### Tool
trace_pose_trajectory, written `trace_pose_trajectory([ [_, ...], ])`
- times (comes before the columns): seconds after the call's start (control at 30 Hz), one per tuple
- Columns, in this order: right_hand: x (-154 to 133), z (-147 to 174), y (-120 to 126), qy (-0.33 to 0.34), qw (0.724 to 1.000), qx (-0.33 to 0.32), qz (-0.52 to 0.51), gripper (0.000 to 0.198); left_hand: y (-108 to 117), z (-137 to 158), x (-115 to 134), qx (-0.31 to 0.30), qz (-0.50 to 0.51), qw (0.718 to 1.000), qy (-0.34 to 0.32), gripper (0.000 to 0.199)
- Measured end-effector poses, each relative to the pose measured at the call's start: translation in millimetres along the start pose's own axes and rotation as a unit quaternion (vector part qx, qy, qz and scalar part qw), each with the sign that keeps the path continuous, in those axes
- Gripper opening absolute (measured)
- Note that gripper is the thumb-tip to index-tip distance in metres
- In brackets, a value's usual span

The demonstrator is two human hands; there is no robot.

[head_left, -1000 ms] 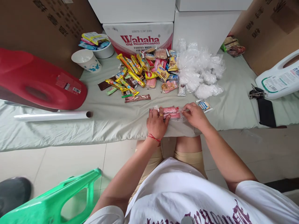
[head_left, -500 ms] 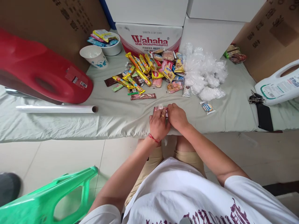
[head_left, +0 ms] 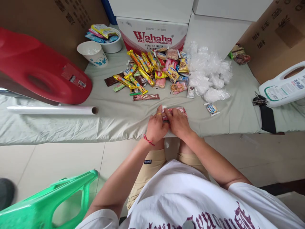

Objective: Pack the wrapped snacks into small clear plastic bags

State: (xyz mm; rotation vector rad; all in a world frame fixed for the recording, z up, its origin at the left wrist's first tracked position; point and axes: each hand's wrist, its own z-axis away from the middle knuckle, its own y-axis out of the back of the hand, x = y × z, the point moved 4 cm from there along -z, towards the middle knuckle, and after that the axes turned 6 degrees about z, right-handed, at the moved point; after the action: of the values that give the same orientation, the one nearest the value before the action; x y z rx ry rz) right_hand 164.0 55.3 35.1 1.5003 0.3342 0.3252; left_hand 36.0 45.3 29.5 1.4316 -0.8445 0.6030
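A red-and-pink wrapped snack bar (head_left: 183,111), with shiny clear plastic about its left part, lies on the cloth near the table's front edge. My left hand (head_left: 157,125) is closed at its left end, index finger stretched along that side. Over the middle of the bar, my right hand (head_left: 179,123) has its fingers bent and pressed down on the wrapper. The thumbs are close together, and the hands hide much of the bar. Beyond them lie a brown-red bar (head_left: 146,97) and a heap of wrapped snacks (head_left: 145,71).
Crumpled clear plastic bundles (head_left: 209,73) lie right of the heap, with a single blue-white packet (head_left: 211,109) before them. On the left are a film roll (head_left: 52,110), a red jug (head_left: 47,70) and a paper cup (head_left: 93,54). A green stool (head_left: 52,200) stands below.
My left hand has shifted slightly left. My right hand has moved from the bar's right end onto its middle, uncovering the right end.
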Motion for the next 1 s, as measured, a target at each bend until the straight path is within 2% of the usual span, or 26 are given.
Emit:
trace_pose_trajectory([
  [0.03,1.3,-1.5,-0.4,0.002,1.000,-0.004,0.000,0.056,4.5,1.2,-0.2,0.005,0.034,0.999,0.007,0.065],
  [0.1,3.5,-5.1,-3.0,0.013,1.000,-0.009,-0.001,0.054,17.4,3.5,-5.1,0.053,0.125,0.990,0.025,0.056],
  [0.17,4.8,-8.5,-6.0,0.035,0.999,-0.009,0.002,0.050,31.5,5.7,-16.4,0.128,0.215,0.967,0.051,0.054],
  [0.23,7.4,-10.8,-5.6,0.058,0.998,0.001,0.004,0.047,40.9,7.4,-30.3,0.177,0.270,0.943,0.079,0.051],
  [0.33,19.9,-11.9,5.1,0.069,0.997,0.024,-0.041,0.040,43.8,9.8,-44.2,0.182,0.291,0.934,0.103,0.039],
  [0.43,42.0,-11.2,23.5,0.044,0.978,0.065,-0.194,0.038,33.3,12.2,-40.0,0.137,0.314,0.934,0.102,0.037],
  [0.47,49.4,-10.7,28.7,0.030,0.959,0.086,-0.270,0.039,26.8,12.4,-34.3,0.113,0.334,0.930,0.103,0.040],
  [0.53,60.8,-9.5,32.6,-0.010,0.889,0.120,-0.442,0.041,10.1,11.0,-17.9,0.055,0.399,0.908,0.114,0.048],
  [0.6,64.3,-7.9,26.0,-0.059,0.787,0.122,-0.601,0.046,-9.3,7.7,1.8,-0.009,0.484,0.864,0.138,0.055],
  [0.67,60.8,-5.0,13.2,-0.106,0.687,0.104,-0.711,0.052,-26.8,3.3,18.8,-0.051,0.559,0.810,0.170,0.056],
  [0.73,55.9,-0.1,0.2,-0.138,0.617,0.089,-0.770,0.055,-38.5,-1.5,28.0,-0.044,0.602,0.772,0.201,0.054],
  [0.8,55.0,6.3,-10.5,-0.159,0.573,0.086,-0.799,0.057,-45.9,-5.2,30.2,-0.028,0.618,0.751,0.231,0.052],
  [0.87,59.0,13.4,-18.6,-0.173,0.544,0.079,-0.817,0.057,-51.5,-7.1,29.9,-0.033,0.617,0.741,0.261,0.052],
  [1.0,74.7,27.4,-23.0,-0.191,0.506,0.047,-0.840,0.051,-60.3,-10.4,31.8,-0.024,0.583,0.758,0.293,0.054],
])
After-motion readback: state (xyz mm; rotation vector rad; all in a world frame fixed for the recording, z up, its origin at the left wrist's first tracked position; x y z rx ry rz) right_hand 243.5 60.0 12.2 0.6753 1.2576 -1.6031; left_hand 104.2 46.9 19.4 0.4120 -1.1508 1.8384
